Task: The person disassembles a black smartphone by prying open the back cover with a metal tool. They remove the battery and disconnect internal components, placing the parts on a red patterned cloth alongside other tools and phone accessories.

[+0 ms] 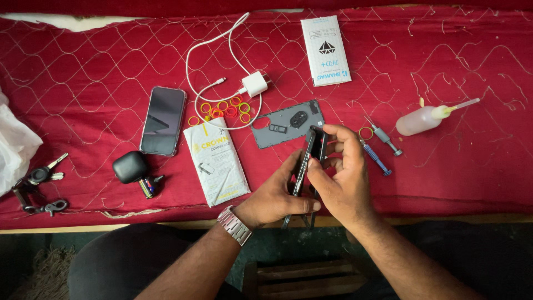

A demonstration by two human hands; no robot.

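Note:
Both my hands hold a dark phone body (308, 158) edge-on above the front of the red cloth. My left hand (275, 197), with a metal watch on its wrist, grips the lower part from the left. My right hand (344, 178) pinches the upper edge with fingers and thumb. Just behind the phone lies its grey back panel (286, 125), inner side up. Thin metal tweezers (294, 221) hang below my left hand.
On the red cloth (455, 178) lie a second phone (162, 120), a white charger with cable (254, 83), coloured rings (225, 110), two flat packets (216, 164) (326, 50), two small screwdrivers (380, 147), a squeeze bottle (422, 119), a black earbud case (130, 166) and keys (41, 178).

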